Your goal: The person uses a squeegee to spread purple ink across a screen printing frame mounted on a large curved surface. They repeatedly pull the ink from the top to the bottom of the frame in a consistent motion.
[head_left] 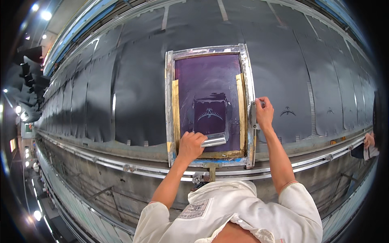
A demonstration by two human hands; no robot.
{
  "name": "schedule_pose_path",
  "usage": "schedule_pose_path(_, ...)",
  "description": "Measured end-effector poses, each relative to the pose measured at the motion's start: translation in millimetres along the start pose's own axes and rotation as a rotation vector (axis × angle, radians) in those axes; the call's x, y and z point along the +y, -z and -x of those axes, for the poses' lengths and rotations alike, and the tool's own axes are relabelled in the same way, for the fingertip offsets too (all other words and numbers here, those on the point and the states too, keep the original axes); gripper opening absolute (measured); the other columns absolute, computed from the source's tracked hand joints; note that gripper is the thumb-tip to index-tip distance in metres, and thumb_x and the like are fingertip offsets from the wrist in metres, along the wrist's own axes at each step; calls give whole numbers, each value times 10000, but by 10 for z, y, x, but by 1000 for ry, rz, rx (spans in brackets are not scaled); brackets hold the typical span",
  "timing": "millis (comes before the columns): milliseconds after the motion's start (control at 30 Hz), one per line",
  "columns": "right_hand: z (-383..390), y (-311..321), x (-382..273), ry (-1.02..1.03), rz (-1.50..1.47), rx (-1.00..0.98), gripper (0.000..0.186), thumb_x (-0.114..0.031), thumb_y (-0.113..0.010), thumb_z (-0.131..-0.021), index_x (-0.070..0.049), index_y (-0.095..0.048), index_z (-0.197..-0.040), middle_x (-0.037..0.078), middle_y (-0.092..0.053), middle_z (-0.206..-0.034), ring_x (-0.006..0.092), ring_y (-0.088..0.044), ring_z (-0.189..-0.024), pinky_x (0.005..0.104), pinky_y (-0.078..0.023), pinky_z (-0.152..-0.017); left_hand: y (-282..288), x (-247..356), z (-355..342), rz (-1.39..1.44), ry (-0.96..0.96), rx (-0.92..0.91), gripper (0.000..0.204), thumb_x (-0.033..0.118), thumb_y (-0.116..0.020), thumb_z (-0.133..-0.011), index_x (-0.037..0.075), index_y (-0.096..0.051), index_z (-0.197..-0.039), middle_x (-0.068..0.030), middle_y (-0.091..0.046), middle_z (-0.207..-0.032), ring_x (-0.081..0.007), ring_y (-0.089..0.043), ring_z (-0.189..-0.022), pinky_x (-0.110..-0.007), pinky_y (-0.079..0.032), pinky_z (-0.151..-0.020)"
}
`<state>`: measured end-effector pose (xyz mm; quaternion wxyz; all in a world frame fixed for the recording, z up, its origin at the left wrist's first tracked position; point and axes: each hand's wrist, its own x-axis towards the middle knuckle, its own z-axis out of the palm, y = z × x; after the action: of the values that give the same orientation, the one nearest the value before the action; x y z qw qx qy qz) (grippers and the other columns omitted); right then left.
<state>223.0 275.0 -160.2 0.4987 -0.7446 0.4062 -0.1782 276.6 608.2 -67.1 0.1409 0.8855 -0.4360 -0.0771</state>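
A metal-framed printing screen (208, 73) with a purple mesh, taped edges and a pale curved emblem lies over dark fabric panels. My left hand (190, 143) is closed on a short metal squeegee (214, 140) near the lower part of the mesh, below the emblem. Dark, wet-looking ink smears surround the emblem. My right hand (264, 109) holds the screen's right side at a metal bracket (254, 115), its fingers curled.
A long table (142, 89) with dark fabric panels runs left to right, some printed with small emblems (287, 112). A metal rail (304, 161) follows its near edge. Another person's hand (368, 141) shows at the far right. Dark hanging sheets (30, 77) are at the left.
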Motion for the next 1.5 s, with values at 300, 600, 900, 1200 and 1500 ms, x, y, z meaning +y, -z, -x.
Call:
schedule_pose_path(300, -211, -47, -666, 671, 268, -117, 320, -351, -752, -929, -44, -702, -1003, 142, -709, -871, 333, -656, -809, 457, -521, -787, 394, -555, -1188, 37, -98, -59, 163, 220, -838, -730, 128, -766, -844, -57, -751, -860, -292, -698, -795, -434, -467, -721)
schedule_pose_path(600, -153, -912, -1269, 651, 646, -702, 189, -219, -790, -802, -77, -694, -880, 174, -736, -890, 380, -702, -928, 480, -505, -869, 385, -783, -1637, 71, -36, -49, 138, 224, -824, -738, 129, -764, -818, -109, -718, -803, -336, -681, -777, -445, -476, -722)
schedule_pose_path(900, 1071, -341, -869, 790, 613, -780, 184, -100, -766, -742, -96, -671, -900, 113, -708, -820, 298, -685, -892, 418, -479, -876, 210, -232, -353, 91, -84, -78, 153, 189, -839, -727, 153, -765, -855, -41, -731, -840, -262, -664, -751, -401, -445, -744)
schedule_pose_path(1200, -388, -903, -1264, 688, 644, -728, 230, -213, -820, -783, -70, -676, -892, 164, -717, -808, 409, -703, -819, 501, -558, -771, 481, -769, -1811, 40, -63, -76, 161, 249, -841, -740, 130, -738, -770, -63, -716, -765, -290, -662, -745, -419, -407, -757)
schedule_pose_path(1500, 545, -609, -977, 757, 657, -780, 208, -101, -757, -742, -81, -666, -928, 140, -708, -831, 342, -690, -874, 473, -528, -841, 160, -462, -816, 40, -89, -6, 112, 185, -819, -716, 149, -738, -786, -69, -722, -795, -291, -647, -724, -421, -422, -754)
